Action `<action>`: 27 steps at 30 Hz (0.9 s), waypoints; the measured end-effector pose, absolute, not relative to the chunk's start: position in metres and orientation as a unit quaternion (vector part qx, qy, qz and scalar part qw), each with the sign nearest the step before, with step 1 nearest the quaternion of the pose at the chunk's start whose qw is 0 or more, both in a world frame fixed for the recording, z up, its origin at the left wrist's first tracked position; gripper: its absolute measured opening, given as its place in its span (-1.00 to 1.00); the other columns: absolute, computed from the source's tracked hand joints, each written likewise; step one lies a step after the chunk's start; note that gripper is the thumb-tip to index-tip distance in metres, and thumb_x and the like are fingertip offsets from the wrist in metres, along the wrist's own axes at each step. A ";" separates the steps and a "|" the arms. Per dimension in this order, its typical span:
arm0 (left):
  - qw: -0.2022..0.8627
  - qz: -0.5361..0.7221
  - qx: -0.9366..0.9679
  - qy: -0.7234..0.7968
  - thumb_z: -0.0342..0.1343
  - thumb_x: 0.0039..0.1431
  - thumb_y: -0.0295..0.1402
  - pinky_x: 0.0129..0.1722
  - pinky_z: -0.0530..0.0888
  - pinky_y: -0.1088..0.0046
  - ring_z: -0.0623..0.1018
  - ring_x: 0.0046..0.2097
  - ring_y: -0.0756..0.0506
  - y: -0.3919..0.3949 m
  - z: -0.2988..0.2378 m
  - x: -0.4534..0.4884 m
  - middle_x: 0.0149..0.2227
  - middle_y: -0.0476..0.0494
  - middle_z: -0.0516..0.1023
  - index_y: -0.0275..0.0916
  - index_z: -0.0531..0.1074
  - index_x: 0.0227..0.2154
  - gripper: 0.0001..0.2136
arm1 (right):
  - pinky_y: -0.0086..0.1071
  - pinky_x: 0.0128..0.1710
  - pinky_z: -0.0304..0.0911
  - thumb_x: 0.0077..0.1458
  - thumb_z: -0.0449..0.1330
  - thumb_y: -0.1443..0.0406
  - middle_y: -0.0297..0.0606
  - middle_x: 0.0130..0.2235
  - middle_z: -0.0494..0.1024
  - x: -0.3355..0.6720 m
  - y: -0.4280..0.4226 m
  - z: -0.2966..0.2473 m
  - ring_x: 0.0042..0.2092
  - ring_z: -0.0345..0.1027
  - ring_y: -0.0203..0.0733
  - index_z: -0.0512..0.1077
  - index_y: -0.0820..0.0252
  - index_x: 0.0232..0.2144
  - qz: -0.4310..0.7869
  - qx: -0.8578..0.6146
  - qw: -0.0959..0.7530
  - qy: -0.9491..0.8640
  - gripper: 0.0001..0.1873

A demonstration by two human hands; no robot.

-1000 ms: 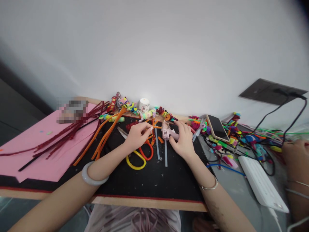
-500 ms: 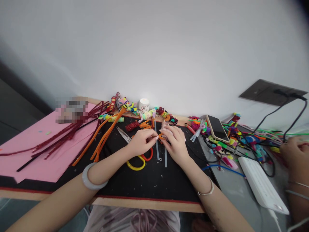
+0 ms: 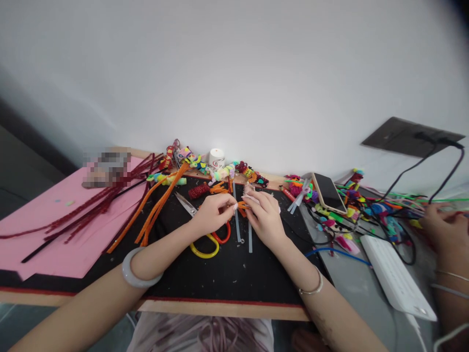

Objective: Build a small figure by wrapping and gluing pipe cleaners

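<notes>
Both hands meet over the black mat (image 3: 256,281). My left hand (image 3: 214,214) is closed in a pinch at the left end of a short orange pipe cleaner (image 3: 241,205). My right hand (image 3: 266,215) has its fingers curled round the other end, hiding part of it. Beneath the left wrist lie scissors (image 3: 203,254) with red and yellow handles, blades toward the back left. Two pale translucent sticks (image 3: 237,222) lie under and between the hands. Just behind are a dark red fuzzy coil (image 3: 199,191) and several short orange pieces (image 3: 219,187).
Long orange pipe cleaners (image 3: 156,215) and dark red ones (image 3: 98,205) lie left, partly on pink sheets (image 3: 88,254). A white cup-like roll (image 3: 217,159) stands behind. Right are a phone (image 3: 329,193), a white power strip (image 3: 397,276), cables and another person's hand (image 3: 443,227).
The view has shifted slightly. My hands stay together at the orange pipe cleaner, with only small finger movement; more of its orange shows between them. The other person's hand has moved a little.
</notes>
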State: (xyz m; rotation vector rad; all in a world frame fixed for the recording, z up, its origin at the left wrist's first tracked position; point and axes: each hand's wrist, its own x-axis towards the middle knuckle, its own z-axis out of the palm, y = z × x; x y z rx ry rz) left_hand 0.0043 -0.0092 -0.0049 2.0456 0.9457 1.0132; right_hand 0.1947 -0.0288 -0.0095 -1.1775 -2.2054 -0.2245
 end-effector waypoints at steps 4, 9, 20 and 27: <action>0.317 0.374 0.794 0.360 -0.07 0.16 -0.40 -0.49 0.29 0.56 0.33 -0.53 0.06 -0.008 -0.006 0.003 -0.54 0.01 0.35 -0.28 0.34 -0.46 -0.86 | -0.12 -0.02 0.14 0.13 0.06 0.36 -0.15 0.01 0.41 0.195 -0.028 -0.010 0.05 0.19 -0.05 0.38 0.09 -0.06 -0.084 -0.447 0.315 -0.833 -0.69; 0.275 0.366 0.816 0.353 -0.07 0.14 -0.43 -0.47 0.27 0.54 0.32 -0.49 0.05 -0.005 -0.008 0.001 -0.53 0.01 0.33 -0.27 0.33 -0.46 -0.88 | -0.16 -0.02 0.14 0.15 0.06 0.35 -0.16 -0.02 0.43 0.195 -0.028 -0.010 0.03 0.20 -0.09 0.41 0.12 -0.12 -0.077 -0.447 0.321 -0.831 -0.75; 0.220 0.333 0.853 0.335 -0.07 0.17 -0.42 -0.44 0.29 0.55 0.33 -0.47 0.05 -0.004 -0.006 -0.003 -0.43 -0.02 0.38 -0.28 0.36 -0.36 -0.88 | -0.16 -0.06 0.16 0.12 0.10 0.36 -0.15 -0.07 0.46 0.195 -0.027 -0.011 -0.01 0.24 -0.09 0.43 0.14 -0.19 -0.076 -0.432 0.337 -0.833 -0.80; 0.169 0.331 0.867 0.332 -0.12 0.24 -0.34 -0.21 0.38 0.45 0.46 -0.24 -0.05 -0.001 -0.005 -0.005 -0.24 -0.12 0.47 -0.25 0.36 -0.18 -0.79 | -0.16 -0.06 0.15 0.12 0.10 0.37 -0.16 -0.07 0.45 0.197 -0.027 -0.011 -0.02 0.25 -0.09 0.43 0.13 -0.19 -0.081 -0.444 0.336 -0.827 -0.80</action>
